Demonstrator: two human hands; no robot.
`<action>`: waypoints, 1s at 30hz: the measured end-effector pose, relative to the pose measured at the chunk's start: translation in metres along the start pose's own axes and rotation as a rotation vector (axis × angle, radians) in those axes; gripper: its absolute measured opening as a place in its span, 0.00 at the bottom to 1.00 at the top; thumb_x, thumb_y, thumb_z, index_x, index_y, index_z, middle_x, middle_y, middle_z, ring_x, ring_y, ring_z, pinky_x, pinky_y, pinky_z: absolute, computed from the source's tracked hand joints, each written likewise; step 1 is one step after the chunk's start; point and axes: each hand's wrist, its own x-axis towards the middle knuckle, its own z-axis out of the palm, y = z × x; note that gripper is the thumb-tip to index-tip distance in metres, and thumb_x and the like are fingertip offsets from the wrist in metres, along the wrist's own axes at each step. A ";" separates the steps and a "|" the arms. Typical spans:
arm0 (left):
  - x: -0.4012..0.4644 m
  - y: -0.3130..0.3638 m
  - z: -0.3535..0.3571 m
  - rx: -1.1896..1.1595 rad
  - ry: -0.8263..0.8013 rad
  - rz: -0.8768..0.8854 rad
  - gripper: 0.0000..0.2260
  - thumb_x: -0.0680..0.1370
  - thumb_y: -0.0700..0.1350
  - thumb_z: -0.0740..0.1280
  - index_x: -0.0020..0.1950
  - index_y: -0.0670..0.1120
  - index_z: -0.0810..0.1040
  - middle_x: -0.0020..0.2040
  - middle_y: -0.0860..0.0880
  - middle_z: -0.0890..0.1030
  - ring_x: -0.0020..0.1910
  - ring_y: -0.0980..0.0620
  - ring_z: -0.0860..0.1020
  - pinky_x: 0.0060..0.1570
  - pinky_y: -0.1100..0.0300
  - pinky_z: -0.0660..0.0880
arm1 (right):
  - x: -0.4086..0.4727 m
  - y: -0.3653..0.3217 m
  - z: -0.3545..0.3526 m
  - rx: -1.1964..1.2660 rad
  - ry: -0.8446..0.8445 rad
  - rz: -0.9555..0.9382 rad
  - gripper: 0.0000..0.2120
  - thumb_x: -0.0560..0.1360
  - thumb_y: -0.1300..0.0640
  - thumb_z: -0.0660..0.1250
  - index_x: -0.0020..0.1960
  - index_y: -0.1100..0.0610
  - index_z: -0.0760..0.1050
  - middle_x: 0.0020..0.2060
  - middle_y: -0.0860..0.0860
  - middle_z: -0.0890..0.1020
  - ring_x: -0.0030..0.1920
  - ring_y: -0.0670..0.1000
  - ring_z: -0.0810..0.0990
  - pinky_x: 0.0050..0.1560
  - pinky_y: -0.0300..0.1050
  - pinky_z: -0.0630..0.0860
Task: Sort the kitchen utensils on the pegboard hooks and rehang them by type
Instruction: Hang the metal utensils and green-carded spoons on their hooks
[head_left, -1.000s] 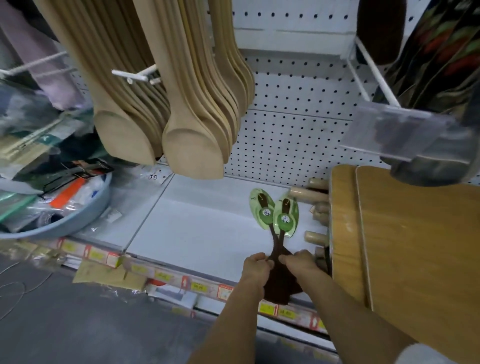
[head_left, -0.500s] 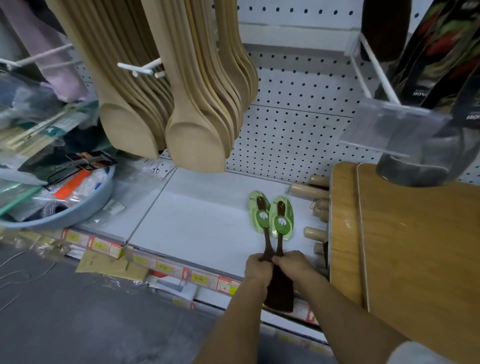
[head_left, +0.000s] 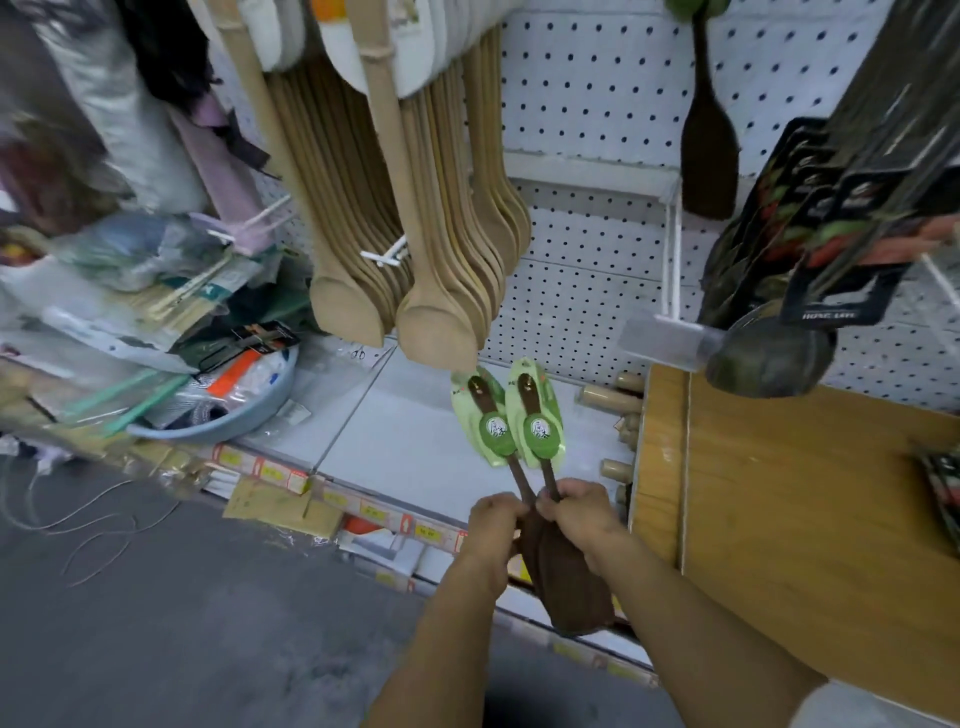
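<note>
Two dark brown wooden spatulas (head_left: 569, 577) with green label cards (head_left: 535, 415) on their handle ends point up and away from me. My left hand (head_left: 493, 525) grips the left handle and my right hand (head_left: 579, 512) grips the right one, both just above the blades. On the pegboard (head_left: 597, 93) hang rows of pale wooden spoons (head_left: 436, 322). A matching dark spatula (head_left: 709, 156) hangs from a hook at upper right.
Wooden cutting boards (head_left: 805, 519) stand at the right, with rolling pins (head_left: 610, 400) behind them on the white shelf (head_left: 405, 447). A blue basin (head_left: 244, 415) of packaged goods sits left. Dark packaged utensils (head_left: 831, 244) hang upper right. Grey floor lies below.
The two spatulas have been lifted slightly and their card ends brought close together; the view has tilted up, showing more of the pegboard.
</note>
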 end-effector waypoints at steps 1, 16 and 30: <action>-0.007 0.004 -0.002 -0.055 0.018 0.021 0.02 0.76 0.39 0.64 0.44 0.44 0.74 0.42 0.44 0.79 0.39 0.51 0.77 0.35 0.61 0.72 | -0.011 -0.003 -0.003 -0.016 -0.026 -0.017 0.08 0.73 0.66 0.70 0.38 0.56 0.78 0.36 0.51 0.81 0.39 0.50 0.77 0.35 0.36 0.71; -0.166 0.035 -0.005 -0.536 0.155 0.363 0.04 0.81 0.41 0.63 0.53 0.45 0.77 0.50 0.44 0.83 0.46 0.47 0.82 0.42 0.56 0.79 | -0.157 -0.067 -0.038 0.218 -0.230 -0.266 0.06 0.75 0.67 0.68 0.41 0.60 0.79 0.33 0.57 0.83 0.34 0.52 0.79 0.45 0.45 0.78; -0.232 0.115 0.035 -0.289 0.029 0.861 0.07 0.79 0.37 0.65 0.56 0.44 0.76 0.39 0.47 0.80 0.33 0.50 0.74 0.35 0.57 0.72 | -0.227 -0.145 -0.095 0.392 -0.082 -0.583 0.08 0.79 0.62 0.64 0.47 0.67 0.79 0.34 0.57 0.81 0.33 0.50 0.77 0.39 0.38 0.77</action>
